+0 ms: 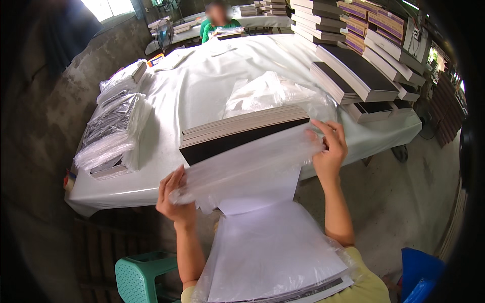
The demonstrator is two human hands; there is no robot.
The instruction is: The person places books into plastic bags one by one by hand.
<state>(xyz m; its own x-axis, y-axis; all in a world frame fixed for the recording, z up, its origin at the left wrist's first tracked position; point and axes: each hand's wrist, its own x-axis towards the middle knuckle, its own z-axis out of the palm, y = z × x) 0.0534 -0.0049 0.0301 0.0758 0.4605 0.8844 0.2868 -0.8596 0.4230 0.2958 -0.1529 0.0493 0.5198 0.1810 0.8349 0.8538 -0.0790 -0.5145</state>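
The left hand (176, 199) at eight o'clock and the right hand (329, 149) at three are well apart, each pinching one end of a clear plastic strip (247, 169) (perhaps so it stays straight). It crosses the middle, in front of a stack of black-faced boards (237, 139) at twelve. White paper (273, 252) in a clear bag (349, 261) lies at six, maybe kept close for easy reach. The strip hides part of the stack, and whether it joins the bag is hard to tell.
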